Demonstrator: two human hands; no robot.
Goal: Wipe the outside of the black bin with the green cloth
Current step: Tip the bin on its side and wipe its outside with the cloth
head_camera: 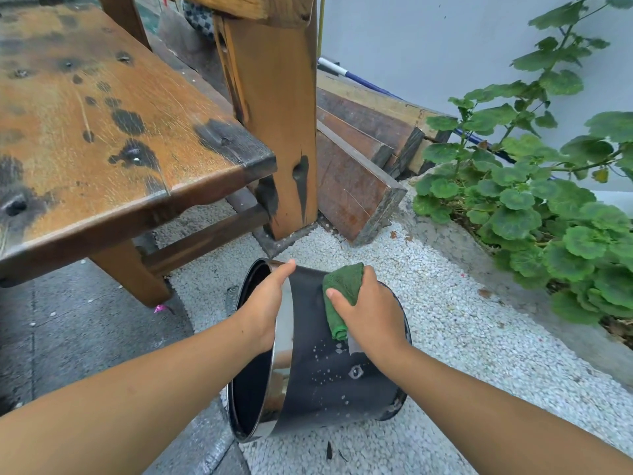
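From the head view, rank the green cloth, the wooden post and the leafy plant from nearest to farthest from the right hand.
1. Green cloth: held under the right hand, pressed on the black bin.
2. Wooden post: beyond the bin, up and left.
3. Leafy plant: far right by the wall; its lower leaves reach about as near as the post, so 2 and 3 are close.

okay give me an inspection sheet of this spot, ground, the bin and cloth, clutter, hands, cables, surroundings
Surface: white gravel, grey paving at left.
Job's things: black bin on its side, opening to the left, droplets on its wall; green cloth pressed on the wall.
Clutter: small pink scrap on the paving.
Hands: left hand grips the shiny rim; right hand holds the cloth.
Cables: nothing seen.
Surroundings: stained wooden bench, stacked planks, leafy plant, white wall.
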